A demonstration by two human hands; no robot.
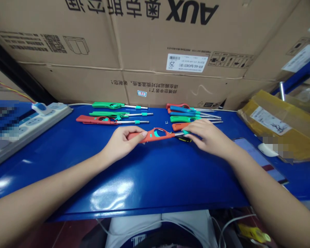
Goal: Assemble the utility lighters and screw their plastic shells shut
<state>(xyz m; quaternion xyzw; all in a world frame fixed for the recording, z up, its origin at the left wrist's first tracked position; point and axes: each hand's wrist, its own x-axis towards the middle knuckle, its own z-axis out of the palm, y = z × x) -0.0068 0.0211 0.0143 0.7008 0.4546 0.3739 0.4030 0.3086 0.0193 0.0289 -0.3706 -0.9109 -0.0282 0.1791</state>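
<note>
Left hand [126, 143] on the handle, right hand [205, 137] at the tip: one lighter [157, 135] between them!

Biggest thing out there is the carton [144, 44], standing along the back, its print upside down to me. Below it spreads the table [157, 181], blue and glossy, catching the light near my side. Over to the right, a parcel [299, 129] wrapped in yellow-brown tape; far left, a white power strip [31, 125] slanting away. A screen [260, 158] lies flat this side of the parcel, on my right.

Now the lighters! On the left, two green lighters [105, 104] and a red lighter [93, 119] lie one behind another, rods to the right. Opposite, a tighter cluster: red, blue, green and orange, with a blue lighter [182, 109] overlapping its neighbours.

And front and centre, mine: orange-red, nearly level, nearer me than both groups, rod pointing right. My left thumb and fingers wrap the handle's end; my right fingers pinch close around the green sleeve [185, 132] on the rod. Something black and yellow [184, 139] peeks out underneath, mostly hidden. Smallest of all, a white speck [166, 122] just beyond, too tiny to make out.
</note>
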